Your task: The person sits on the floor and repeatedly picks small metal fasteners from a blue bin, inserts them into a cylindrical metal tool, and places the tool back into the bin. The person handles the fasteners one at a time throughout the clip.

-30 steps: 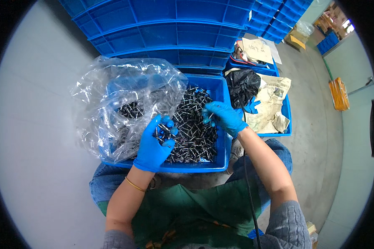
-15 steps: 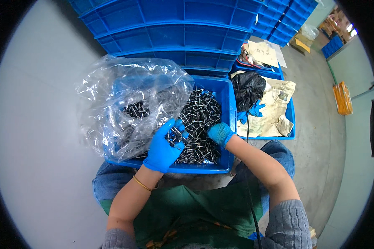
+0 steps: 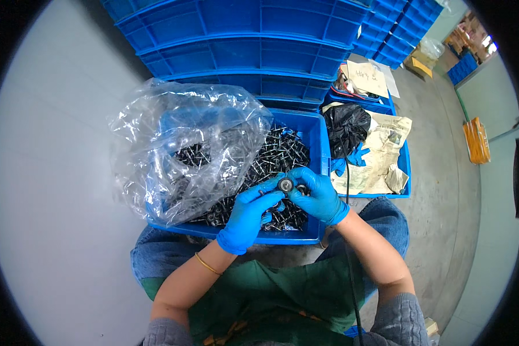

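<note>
Both my hands wear blue gloves and meet above the right part of a blue bin. Between their fingertips is a small round black part with a metal centre, its face turned up. My left hand is closed, its thumb and fingers at the left of that part; more small dark parts show by its fingers. My right hand pinches from the other side, with another dark round piece at its fingers. Below lies a heap of black-and-silver metal pin-like parts. A clear plastic bag covers the bin's left side.
Stacked blue crates rise behind the bin. At right, another blue crate holds brown paper, a black plastic bag and blue gloves. A dark cable hangs by my right forearm. A white wall stands left.
My right hand has come up out of the heap and moved left to meet my left hand. The left has shifted right and turned over its handful; a round part now shows between them.
</note>
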Action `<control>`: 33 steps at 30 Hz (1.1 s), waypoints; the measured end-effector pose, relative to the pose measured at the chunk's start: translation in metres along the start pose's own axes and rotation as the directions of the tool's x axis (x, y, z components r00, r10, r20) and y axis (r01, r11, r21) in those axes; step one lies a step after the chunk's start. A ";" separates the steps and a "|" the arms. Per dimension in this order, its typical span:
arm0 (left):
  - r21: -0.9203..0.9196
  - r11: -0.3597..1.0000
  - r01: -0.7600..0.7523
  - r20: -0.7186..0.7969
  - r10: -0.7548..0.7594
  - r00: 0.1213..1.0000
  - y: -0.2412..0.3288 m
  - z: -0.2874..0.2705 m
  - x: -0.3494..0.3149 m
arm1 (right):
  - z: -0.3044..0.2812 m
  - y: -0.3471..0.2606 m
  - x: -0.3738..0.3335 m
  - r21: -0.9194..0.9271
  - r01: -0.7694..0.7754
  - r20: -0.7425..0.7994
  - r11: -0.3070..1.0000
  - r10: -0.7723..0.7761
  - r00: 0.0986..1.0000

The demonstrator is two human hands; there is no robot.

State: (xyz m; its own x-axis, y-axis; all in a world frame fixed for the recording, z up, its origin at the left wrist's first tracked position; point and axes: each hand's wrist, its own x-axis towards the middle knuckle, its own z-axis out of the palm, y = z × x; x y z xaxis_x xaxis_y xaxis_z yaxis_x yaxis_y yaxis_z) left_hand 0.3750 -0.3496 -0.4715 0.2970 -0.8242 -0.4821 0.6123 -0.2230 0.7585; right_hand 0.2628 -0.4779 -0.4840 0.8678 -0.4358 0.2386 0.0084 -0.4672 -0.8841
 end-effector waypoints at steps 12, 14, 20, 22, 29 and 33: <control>0.355 0.846 -0.397 0.020 0.418 0.908 -0.003 0.003 0.001 | 0.005 0.005 -0.002 0.135 -0.054 0.002 0.989 0.054 0.999; 0.378 0.830 -0.411 0.023 0.435 0.900 -0.003 0.004 0.002 | 0.007 0.007 -0.003 0.164 -0.072 0.000 0.984 0.073 0.997; 0.390 0.814 -0.431 0.010 0.464 0.886 -0.004 0.004 0.003 | 0.008 0.006 -0.002 0.171 -0.048 -0.002 0.984 0.049 0.999; 0.382 0.825 -0.417 -0.013 0.456 0.890 0.001 0.007 0.001 | 0.007 0.005 -0.001 0.132 -0.050 0.017 0.990 0.048 0.999; 0.336 0.919 -0.207 -0.077 0.246 0.966 0.008 -0.002 0.005 | 0.001 -0.001 0.003 -0.353 0.226 0.300 0.908 -0.119 0.946; 0.200 0.972 -0.123 -0.077 0.141 0.987 0.014 0.000 0.003 | 0.006 0.003 0.001 -0.061 0.052 0.194 0.997 -0.040 0.980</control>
State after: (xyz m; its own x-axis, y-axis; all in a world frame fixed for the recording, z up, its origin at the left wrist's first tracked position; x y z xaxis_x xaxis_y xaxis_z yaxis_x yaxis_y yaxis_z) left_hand 0.3840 -0.3550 -0.4622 0.4356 -0.8052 -0.4024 0.4121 -0.2191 0.8844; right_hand 0.2662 -0.4752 -0.4888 0.9469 -0.2591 0.1906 0.0235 -0.5355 -0.8442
